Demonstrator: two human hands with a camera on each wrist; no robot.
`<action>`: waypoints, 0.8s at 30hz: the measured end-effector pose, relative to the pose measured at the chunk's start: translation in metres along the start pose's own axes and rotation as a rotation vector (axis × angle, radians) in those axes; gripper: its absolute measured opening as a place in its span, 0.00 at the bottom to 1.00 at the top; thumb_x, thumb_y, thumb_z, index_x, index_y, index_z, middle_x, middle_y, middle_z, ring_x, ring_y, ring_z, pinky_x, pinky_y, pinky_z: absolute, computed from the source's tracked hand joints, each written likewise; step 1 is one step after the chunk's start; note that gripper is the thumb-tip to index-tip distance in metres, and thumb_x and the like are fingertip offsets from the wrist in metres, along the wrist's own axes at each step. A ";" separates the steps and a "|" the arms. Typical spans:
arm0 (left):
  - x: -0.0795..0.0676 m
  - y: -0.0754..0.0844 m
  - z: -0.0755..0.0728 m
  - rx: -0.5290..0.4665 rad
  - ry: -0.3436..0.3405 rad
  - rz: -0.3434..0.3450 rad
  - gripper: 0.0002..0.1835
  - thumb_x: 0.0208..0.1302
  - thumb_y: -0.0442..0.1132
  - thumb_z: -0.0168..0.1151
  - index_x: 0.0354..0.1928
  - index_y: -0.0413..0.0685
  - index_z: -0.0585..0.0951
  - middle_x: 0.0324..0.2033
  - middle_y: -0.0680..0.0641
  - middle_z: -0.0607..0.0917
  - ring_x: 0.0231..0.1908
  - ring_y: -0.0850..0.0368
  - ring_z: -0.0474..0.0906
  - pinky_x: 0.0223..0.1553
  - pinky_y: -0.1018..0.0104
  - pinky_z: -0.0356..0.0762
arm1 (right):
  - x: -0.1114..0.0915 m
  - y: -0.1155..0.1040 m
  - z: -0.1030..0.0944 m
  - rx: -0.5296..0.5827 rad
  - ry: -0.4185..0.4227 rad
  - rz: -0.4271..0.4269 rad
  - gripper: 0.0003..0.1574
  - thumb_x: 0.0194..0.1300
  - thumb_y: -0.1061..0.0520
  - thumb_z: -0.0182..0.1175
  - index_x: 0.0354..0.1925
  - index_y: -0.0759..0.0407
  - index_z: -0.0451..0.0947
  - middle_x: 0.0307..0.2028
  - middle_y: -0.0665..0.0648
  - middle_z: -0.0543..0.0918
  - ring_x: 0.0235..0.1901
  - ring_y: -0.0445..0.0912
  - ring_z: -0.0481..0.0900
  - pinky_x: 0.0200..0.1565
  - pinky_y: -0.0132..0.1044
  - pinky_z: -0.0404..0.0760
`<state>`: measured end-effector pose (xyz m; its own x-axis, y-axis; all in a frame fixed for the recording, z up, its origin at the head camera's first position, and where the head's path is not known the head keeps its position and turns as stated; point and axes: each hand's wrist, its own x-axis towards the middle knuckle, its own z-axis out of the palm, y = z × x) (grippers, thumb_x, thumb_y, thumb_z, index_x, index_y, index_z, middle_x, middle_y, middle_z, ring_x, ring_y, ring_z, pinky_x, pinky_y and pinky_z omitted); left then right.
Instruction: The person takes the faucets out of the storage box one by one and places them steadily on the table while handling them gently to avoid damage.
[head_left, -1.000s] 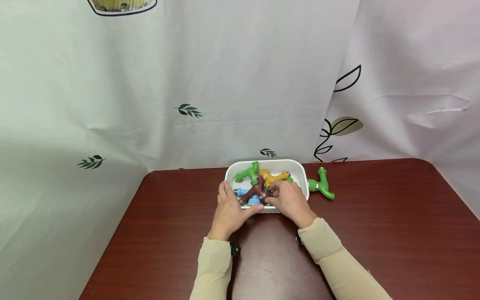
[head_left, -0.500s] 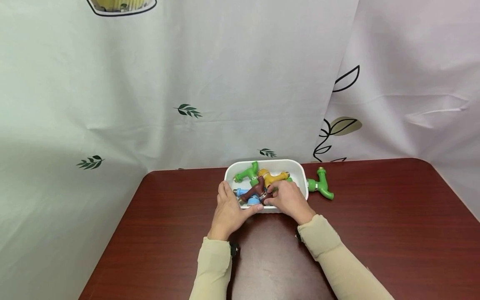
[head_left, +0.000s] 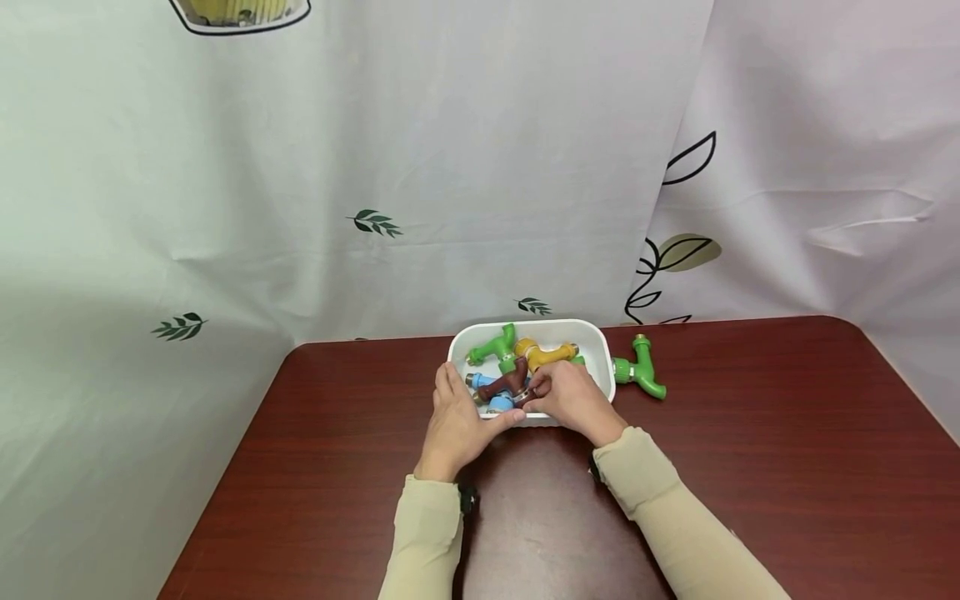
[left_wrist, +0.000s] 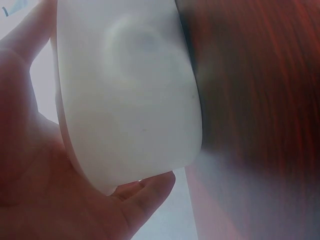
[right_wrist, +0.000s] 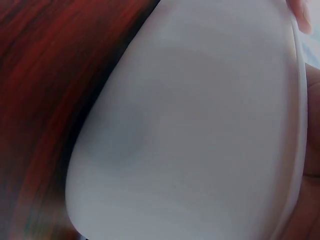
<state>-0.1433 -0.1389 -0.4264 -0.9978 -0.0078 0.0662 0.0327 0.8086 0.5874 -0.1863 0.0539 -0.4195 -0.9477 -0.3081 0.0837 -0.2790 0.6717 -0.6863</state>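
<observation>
A white tray (head_left: 597,353) holding several plastic taps stands at the far edge of the table. My left hand (head_left: 453,427) grips its near left corner, thumb along the front rim and fingers round the left side; the left wrist view shows the tray's outer wall (left_wrist: 130,100) within that grasp. Inside the tray, my right hand (head_left: 576,402) pinches the handle end of a brown tap (head_left: 508,381). The brown tap lies across a blue tap (head_left: 500,403), near a green tap (head_left: 497,346) and a yellow tap (head_left: 553,357). The tray wall (right_wrist: 190,125) fills the right wrist view.
Another green tap (head_left: 642,368) lies on the dark red wooden table (head_left: 765,433), right beside the tray's right end. Behind the table hangs a pale cloth (head_left: 480,167) with printed leaves.
My right hand has moved slightly left and down, and the brown tap has turned and shifted a little with it. My left hand stays on the tray corner.
</observation>
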 end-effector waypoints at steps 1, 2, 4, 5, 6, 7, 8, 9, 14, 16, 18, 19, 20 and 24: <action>0.000 0.000 0.000 0.002 -0.003 -0.004 0.73 0.49 0.69 0.73 0.76 0.27 0.42 0.75 0.32 0.48 0.71 0.33 0.53 0.61 0.44 0.70 | 0.000 0.000 0.000 0.006 -0.007 -0.001 0.13 0.48 0.56 0.80 0.31 0.58 0.87 0.26 0.50 0.86 0.29 0.40 0.82 0.35 0.37 0.79; 0.000 0.000 0.000 0.003 -0.007 -0.007 0.73 0.49 0.69 0.73 0.76 0.27 0.42 0.75 0.32 0.47 0.71 0.33 0.53 0.61 0.44 0.70 | 0.001 0.001 0.000 0.011 -0.014 -0.002 0.14 0.48 0.56 0.80 0.32 0.59 0.87 0.27 0.51 0.87 0.30 0.40 0.83 0.36 0.37 0.80; 0.000 0.000 0.000 0.008 -0.015 -0.014 0.73 0.49 0.70 0.72 0.76 0.27 0.41 0.75 0.32 0.46 0.72 0.33 0.52 0.62 0.44 0.69 | 0.001 0.001 0.001 0.008 -0.024 -0.012 0.14 0.49 0.57 0.80 0.34 0.61 0.87 0.28 0.52 0.88 0.30 0.41 0.84 0.35 0.38 0.80; 0.000 0.000 0.000 0.010 -0.019 -0.015 0.73 0.49 0.70 0.72 0.76 0.27 0.41 0.75 0.32 0.46 0.72 0.33 0.52 0.62 0.44 0.69 | 0.002 0.002 0.001 0.000 -0.028 -0.020 0.15 0.49 0.57 0.79 0.35 0.61 0.88 0.28 0.53 0.88 0.30 0.41 0.85 0.35 0.38 0.81; 0.000 0.000 0.000 0.010 -0.019 -0.015 0.73 0.49 0.70 0.72 0.76 0.27 0.41 0.75 0.33 0.46 0.72 0.33 0.52 0.62 0.44 0.69 | 0.002 0.001 0.000 -0.005 -0.033 -0.019 0.16 0.49 0.56 0.79 0.36 0.62 0.88 0.28 0.53 0.88 0.30 0.41 0.85 0.36 0.38 0.81; 0.000 0.000 0.000 0.010 -0.019 -0.014 0.73 0.49 0.70 0.72 0.76 0.27 0.41 0.75 0.33 0.46 0.71 0.32 0.52 0.62 0.44 0.69 | 0.002 0.001 0.000 -0.013 -0.038 -0.025 0.16 0.50 0.56 0.79 0.37 0.62 0.89 0.28 0.53 0.89 0.31 0.42 0.85 0.36 0.38 0.81; 0.000 0.000 0.000 0.010 -0.020 -0.013 0.73 0.49 0.70 0.72 0.76 0.27 0.41 0.75 0.33 0.46 0.71 0.32 0.52 0.62 0.44 0.69 | 0.003 0.001 0.000 -0.026 -0.041 -0.033 0.16 0.50 0.56 0.79 0.38 0.62 0.89 0.29 0.53 0.89 0.31 0.42 0.85 0.36 0.39 0.80; 0.000 0.000 0.000 0.011 -0.019 -0.011 0.73 0.49 0.70 0.72 0.76 0.27 0.41 0.75 0.33 0.46 0.71 0.32 0.52 0.61 0.44 0.70 | 0.003 0.001 0.000 -0.044 -0.042 -0.041 0.17 0.50 0.55 0.79 0.38 0.61 0.89 0.29 0.52 0.89 0.31 0.43 0.85 0.37 0.39 0.80; 0.000 0.000 -0.001 0.010 -0.009 -0.003 0.72 0.49 0.70 0.72 0.76 0.28 0.42 0.75 0.32 0.47 0.70 0.33 0.54 0.60 0.44 0.71 | 0.006 0.000 -0.001 -0.085 -0.053 -0.036 0.18 0.49 0.53 0.79 0.38 0.60 0.90 0.29 0.51 0.89 0.32 0.44 0.84 0.38 0.41 0.80; 0.000 0.000 -0.001 0.010 -0.007 -0.003 0.72 0.49 0.70 0.72 0.76 0.28 0.42 0.75 0.32 0.47 0.70 0.33 0.54 0.60 0.44 0.71 | 0.006 -0.001 -0.001 -0.075 -0.058 -0.020 0.19 0.49 0.53 0.79 0.39 0.60 0.89 0.29 0.51 0.89 0.32 0.43 0.84 0.38 0.40 0.80; 0.000 0.000 -0.001 0.011 -0.006 -0.005 0.73 0.49 0.70 0.72 0.76 0.28 0.42 0.75 0.33 0.47 0.70 0.33 0.54 0.60 0.44 0.71 | 0.006 -0.001 0.000 -0.058 -0.060 -0.014 0.19 0.49 0.53 0.79 0.39 0.60 0.89 0.28 0.51 0.88 0.30 0.41 0.83 0.37 0.39 0.79; 0.000 0.000 -0.001 0.013 -0.006 -0.007 0.73 0.49 0.70 0.72 0.76 0.28 0.42 0.75 0.33 0.47 0.70 0.33 0.54 0.60 0.44 0.71 | 0.005 -0.001 0.000 -0.044 -0.060 -0.005 0.20 0.49 0.53 0.79 0.40 0.60 0.89 0.27 0.51 0.88 0.29 0.41 0.82 0.36 0.39 0.79; 0.000 0.000 0.000 0.013 -0.006 -0.007 0.73 0.49 0.70 0.72 0.76 0.28 0.42 0.75 0.33 0.47 0.70 0.33 0.54 0.60 0.44 0.71 | 0.005 -0.001 0.000 -0.033 -0.056 0.004 0.20 0.49 0.53 0.79 0.40 0.60 0.89 0.27 0.50 0.88 0.29 0.41 0.82 0.35 0.38 0.78; 0.000 -0.001 0.000 0.015 -0.004 -0.005 0.73 0.49 0.70 0.72 0.76 0.27 0.41 0.75 0.32 0.47 0.70 0.32 0.54 0.60 0.44 0.71 | 0.004 -0.003 0.000 -0.002 -0.032 0.033 0.19 0.49 0.53 0.78 0.41 0.58 0.89 0.26 0.49 0.85 0.27 0.40 0.78 0.33 0.38 0.77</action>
<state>-0.1436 -0.1392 -0.4270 -0.9982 -0.0092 0.0598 0.0270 0.8173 0.5755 -0.1896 0.0509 -0.4174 -0.9510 -0.3070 0.0376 -0.2478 0.6834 -0.6867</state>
